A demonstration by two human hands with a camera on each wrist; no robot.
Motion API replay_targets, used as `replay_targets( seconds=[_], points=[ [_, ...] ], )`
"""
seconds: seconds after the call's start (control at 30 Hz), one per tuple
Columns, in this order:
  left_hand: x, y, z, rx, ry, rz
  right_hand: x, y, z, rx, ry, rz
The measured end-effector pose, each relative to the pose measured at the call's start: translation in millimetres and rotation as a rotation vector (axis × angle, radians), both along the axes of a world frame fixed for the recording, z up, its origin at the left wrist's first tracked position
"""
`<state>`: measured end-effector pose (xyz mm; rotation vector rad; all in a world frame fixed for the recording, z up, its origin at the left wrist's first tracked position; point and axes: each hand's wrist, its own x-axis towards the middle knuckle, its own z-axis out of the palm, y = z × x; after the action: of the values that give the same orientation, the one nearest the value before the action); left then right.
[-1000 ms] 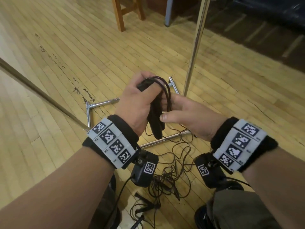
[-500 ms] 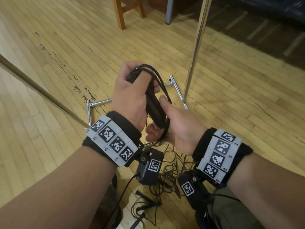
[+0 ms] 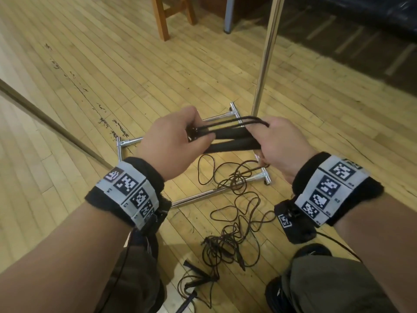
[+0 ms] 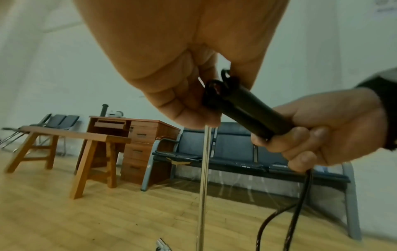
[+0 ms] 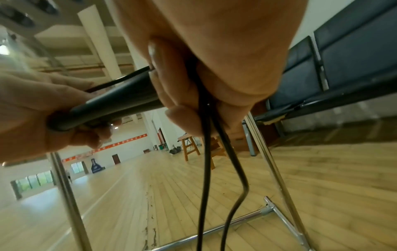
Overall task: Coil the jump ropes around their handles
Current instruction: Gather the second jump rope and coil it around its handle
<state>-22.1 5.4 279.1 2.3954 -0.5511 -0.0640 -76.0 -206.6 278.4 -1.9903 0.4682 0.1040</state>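
Note:
Two black jump rope handles [image 3: 232, 141] lie side by side, almost level, between my hands at chest height. My left hand [image 3: 180, 136] grips their cord end [image 4: 217, 91]. My right hand [image 3: 277, 143] grips the other end of the handles [image 5: 120, 101] and pinches two strands of thin dark cord [image 5: 206, 135] against them. A short stretch of cord [image 3: 239, 122] runs over the top of the handles from hand to hand. The remaining rope [image 3: 237, 199] hangs from my right hand and lies in loose loops on the floor.
A chrome rack frame [image 3: 203, 197] lies on the wood floor under my hands, with its upright pole [image 3: 266, 59] rising just behind them. A second jump rope [image 3: 198, 283] lies tangled by my knees. A wooden bench [image 4: 71, 137], a desk and dark seats [image 4: 236, 147] stand beyond.
The handles have turned from upright to nearly level. My right hand has moved from below them out to the right, drawing the cord along their top. My left hand has kept its grip.

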Motion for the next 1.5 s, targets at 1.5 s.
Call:
replay_targets(
  seconds=[1.5],
  points=[
    [-24,-28,-28,0.399,0.194,-0.333,-18,16,-22,-0.224,-0.137,0.222]
  ],
)
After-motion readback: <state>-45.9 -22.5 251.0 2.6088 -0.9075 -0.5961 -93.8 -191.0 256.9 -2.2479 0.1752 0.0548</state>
